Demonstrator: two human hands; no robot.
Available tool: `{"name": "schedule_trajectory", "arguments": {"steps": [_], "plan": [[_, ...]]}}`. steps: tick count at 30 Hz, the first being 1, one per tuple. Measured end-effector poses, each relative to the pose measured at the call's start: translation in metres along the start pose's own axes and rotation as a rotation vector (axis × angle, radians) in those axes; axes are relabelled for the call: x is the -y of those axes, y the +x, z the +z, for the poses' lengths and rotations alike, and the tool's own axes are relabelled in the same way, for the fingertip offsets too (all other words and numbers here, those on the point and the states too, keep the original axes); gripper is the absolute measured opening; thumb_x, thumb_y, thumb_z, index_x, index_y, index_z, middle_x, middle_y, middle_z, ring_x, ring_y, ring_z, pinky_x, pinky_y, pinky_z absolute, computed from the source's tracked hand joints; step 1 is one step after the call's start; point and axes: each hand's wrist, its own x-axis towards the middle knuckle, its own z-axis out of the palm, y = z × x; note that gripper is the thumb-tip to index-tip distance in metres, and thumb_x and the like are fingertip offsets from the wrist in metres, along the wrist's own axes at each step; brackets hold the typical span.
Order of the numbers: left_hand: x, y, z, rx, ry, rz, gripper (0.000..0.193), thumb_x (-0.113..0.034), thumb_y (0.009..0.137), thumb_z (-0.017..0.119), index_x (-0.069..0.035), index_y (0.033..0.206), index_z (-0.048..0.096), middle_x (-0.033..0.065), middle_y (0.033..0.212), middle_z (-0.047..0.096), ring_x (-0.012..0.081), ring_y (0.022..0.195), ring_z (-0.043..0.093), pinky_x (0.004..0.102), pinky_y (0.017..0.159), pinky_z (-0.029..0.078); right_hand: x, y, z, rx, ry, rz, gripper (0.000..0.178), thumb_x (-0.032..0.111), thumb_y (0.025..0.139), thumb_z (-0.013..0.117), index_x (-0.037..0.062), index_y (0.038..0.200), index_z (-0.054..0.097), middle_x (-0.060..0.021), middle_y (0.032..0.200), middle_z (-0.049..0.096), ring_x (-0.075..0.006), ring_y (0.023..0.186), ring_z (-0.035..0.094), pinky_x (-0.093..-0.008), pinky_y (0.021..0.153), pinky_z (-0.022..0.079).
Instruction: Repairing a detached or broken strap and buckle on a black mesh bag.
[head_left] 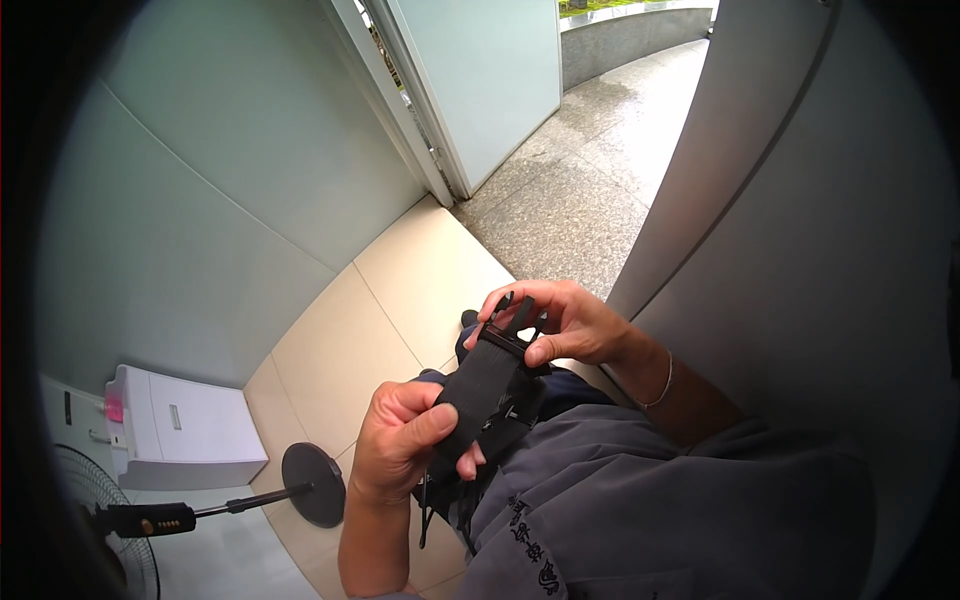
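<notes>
Across my waist, a wide black webbing belt [480, 391] is held up in front of my dark grey shirt. Its end carries a black plastic pronged buckle [521, 317], the prongs pointing up and away from me. My left hand [396, 436] is closed on the flat webbing, thumb on top. My right hand [577, 318] grips the buckle, its thumb at the near right edge and its fingers curled round the far side. Further black straps hang below the left hand, partly hidden by the belt and the hand.
To the left stand a white cabinet [190, 418] and a black pedestal fan [148, 520] with a round base. Pale tiles [395, 290] cover the floor. Ahead, an open doorway leads to a stone-paved area [570, 190]. A grey panel [780, 250] rises close on my right.
</notes>
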Motion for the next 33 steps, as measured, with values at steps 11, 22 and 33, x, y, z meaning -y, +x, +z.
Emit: {"name": "schedule_trajectory", "arguments": {"steps": [11,22,33], "plan": [[0.005,-0.025,-0.043,0.316,0.249,-0.121,0.055,-0.042,0.07,0.063,0.011,0.085,0.057,0.0186,0.077,0.061,0.0229,0.075,0.061,0.029,0.069,0.048,0.001,-0.001,0.001,-0.012,-0.1,0.013,0.046,0.021,0.071,0.067,0.0021,0.108,0.047,-0.0041,0.093,0.055,-0.0113,0.089,0.051,-0.0253,0.081,0.041],[0.003,0.009,-0.003,-0.04,0.272,-0.258,0.035,-0.029,0.085,0.05,0.004,0.074,0.058,0.0113,0.065,0.06,0.015,0.057,0.059,0.0221,0.057,0.048,0.002,0.009,0.019,0.105,-0.316,-0.053,0.05,0.031,0.068,0.068,0.0014,0.105,0.05,-0.0085,0.098,0.058,-0.0165,0.093,0.055,-0.0275,0.081,0.043],[0.002,-0.013,-0.009,0.044,0.195,-0.209,0.033,-0.026,0.084,0.051,0.003,0.071,0.058,0.0118,0.064,0.06,0.0161,0.057,0.06,0.0227,0.057,0.048,0.004,0.007,0.014,0.05,-0.141,-0.013,0.05,0.03,0.069,0.067,-0.0015,0.103,0.05,-0.0092,0.098,0.057,-0.0158,0.094,0.054,-0.0275,0.083,0.042]]}}
